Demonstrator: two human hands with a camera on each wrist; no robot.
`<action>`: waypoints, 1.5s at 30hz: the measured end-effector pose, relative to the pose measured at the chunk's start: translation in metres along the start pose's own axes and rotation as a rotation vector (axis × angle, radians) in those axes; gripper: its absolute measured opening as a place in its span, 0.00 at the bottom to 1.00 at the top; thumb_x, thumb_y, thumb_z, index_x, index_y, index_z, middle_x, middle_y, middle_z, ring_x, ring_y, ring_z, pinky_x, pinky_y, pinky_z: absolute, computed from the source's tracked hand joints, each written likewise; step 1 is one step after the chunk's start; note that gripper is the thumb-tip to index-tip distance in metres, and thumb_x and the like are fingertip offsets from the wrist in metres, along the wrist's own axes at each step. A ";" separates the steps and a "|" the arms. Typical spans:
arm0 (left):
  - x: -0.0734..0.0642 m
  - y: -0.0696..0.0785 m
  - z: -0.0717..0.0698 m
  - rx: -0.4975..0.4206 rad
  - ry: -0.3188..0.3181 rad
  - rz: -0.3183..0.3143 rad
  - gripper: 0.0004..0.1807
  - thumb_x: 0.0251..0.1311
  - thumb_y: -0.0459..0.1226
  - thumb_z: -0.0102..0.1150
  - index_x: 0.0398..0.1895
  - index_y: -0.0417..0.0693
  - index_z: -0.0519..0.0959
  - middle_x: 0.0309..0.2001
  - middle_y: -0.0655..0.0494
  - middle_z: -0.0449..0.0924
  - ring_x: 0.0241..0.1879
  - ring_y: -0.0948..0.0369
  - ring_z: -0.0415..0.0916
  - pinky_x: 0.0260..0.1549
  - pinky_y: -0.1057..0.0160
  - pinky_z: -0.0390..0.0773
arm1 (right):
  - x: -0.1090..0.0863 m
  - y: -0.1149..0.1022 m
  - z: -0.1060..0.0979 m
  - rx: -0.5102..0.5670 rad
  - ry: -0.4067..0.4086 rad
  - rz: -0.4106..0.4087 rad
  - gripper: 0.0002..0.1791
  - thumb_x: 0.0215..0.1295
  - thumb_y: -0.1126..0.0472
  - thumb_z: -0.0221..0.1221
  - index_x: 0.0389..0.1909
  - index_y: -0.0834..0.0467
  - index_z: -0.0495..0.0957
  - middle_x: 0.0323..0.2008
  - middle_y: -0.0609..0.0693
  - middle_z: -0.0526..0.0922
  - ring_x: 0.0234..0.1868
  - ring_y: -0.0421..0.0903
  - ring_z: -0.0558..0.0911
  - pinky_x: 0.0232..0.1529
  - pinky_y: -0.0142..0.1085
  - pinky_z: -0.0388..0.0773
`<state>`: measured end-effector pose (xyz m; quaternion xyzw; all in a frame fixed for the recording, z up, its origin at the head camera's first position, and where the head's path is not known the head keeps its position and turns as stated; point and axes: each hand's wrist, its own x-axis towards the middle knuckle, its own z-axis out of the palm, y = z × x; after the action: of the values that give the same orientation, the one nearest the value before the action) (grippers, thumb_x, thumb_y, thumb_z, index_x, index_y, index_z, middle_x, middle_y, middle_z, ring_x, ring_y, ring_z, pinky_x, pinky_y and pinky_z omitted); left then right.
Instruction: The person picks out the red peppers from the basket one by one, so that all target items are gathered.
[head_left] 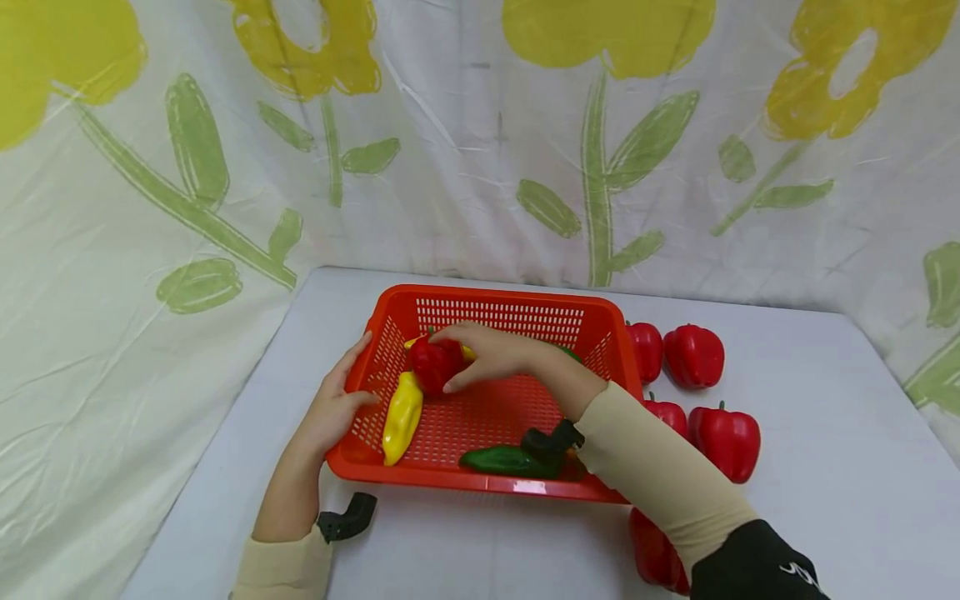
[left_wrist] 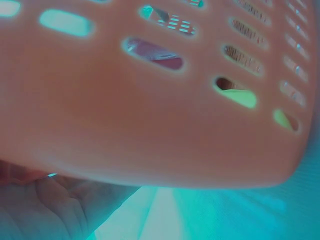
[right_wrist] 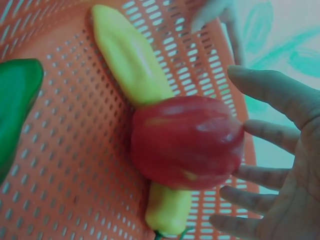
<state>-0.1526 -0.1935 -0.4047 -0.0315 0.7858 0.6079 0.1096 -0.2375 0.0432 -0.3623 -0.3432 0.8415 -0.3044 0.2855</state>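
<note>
In the head view, a red bell pepper lies at the left end of an orange-red plastic basket. Reaching over it from the right, my right hand has its fingers spread and lightly bent. The right wrist view puts these fingers beside the pepper, not wrapped round it; whether any touch is unclear. My left hand holds the basket's left wall, thumb inside the rim and fingers outside. A long yellow pepper lies near that wall, and another yellow one is partly hidden by the red pepper.
A green pepper lies along the basket's near wall, partly behind the right wrist camera. Several red bell peppers stand on the white table to the right. Behind hangs a flowered curtain.
</note>
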 end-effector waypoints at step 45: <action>0.002 -0.003 0.001 -0.015 -0.012 0.043 0.43 0.56 0.24 0.44 0.73 0.66 0.47 0.72 0.47 0.50 0.61 0.41 0.64 0.45 0.50 0.79 | 0.052 -0.015 0.045 -0.580 0.104 0.142 0.36 0.53 0.48 0.65 0.65 0.39 0.64 0.71 0.58 0.49 0.68 0.62 0.56 0.54 0.48 0.76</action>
<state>-0.1543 -0.1929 -0.4081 -0.0116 0.7810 0.6162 0.1011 -0.2315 -0.0186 -0.3956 -0.3344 0.9288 -0.0478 0.1527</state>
